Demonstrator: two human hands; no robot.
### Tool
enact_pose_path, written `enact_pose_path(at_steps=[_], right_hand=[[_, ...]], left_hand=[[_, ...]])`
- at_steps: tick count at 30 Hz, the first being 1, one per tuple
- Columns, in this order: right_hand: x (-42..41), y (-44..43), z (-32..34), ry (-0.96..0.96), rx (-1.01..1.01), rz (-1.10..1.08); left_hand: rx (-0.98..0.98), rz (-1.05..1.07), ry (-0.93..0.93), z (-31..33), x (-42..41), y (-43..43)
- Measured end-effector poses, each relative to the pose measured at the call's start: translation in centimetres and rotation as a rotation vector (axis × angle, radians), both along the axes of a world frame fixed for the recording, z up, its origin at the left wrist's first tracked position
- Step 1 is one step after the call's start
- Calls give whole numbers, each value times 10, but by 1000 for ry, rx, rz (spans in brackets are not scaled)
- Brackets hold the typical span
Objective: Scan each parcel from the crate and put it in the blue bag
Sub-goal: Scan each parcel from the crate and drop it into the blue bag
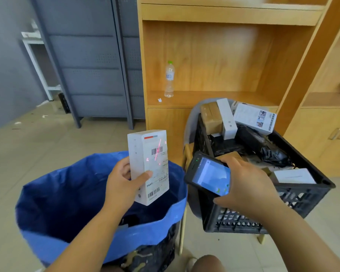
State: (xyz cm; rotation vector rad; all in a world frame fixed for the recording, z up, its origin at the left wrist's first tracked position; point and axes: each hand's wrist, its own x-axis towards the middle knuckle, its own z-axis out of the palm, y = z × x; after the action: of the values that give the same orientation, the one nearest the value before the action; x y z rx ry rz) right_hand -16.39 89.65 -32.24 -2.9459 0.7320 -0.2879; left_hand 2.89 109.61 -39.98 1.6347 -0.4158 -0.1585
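Note:
My left hand (124, 183) grips a white box parcel (151, 154) upright above the open blue bag (71, 205). A red scan line glows across the parcel's barcode label. My right hand (243, 185) holds a black handheld scanner (206, 173) with a lit screen, aimed at the parcel from the right. The black plastic crate (302, 195) stands on a chair to the right and holds several parcels: white boxes, brown boxes and black plastic bags. Something dark lies at the bottom of the blue bag.
A wooden shelf unit (224, 55) stands behind the crate, with a plastic water bottle (169, 79) on its ledge. Grey metal racks (90, 65) are at the back left. Tiled floor (37, 146) lies around the bag. My knee (206, 264) shows at the bottom.

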Motion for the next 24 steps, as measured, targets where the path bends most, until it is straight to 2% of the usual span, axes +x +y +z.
enact_pose_path(at_steps=[12, 24], right_hand=[[11, 5, -12, -10, 85, 28], [91, 12, -77, 165, 133, 90]], left_hand=[[62, 61, 90, -18, 9, 6], [404, 246, 344, -97, 94, 46]])
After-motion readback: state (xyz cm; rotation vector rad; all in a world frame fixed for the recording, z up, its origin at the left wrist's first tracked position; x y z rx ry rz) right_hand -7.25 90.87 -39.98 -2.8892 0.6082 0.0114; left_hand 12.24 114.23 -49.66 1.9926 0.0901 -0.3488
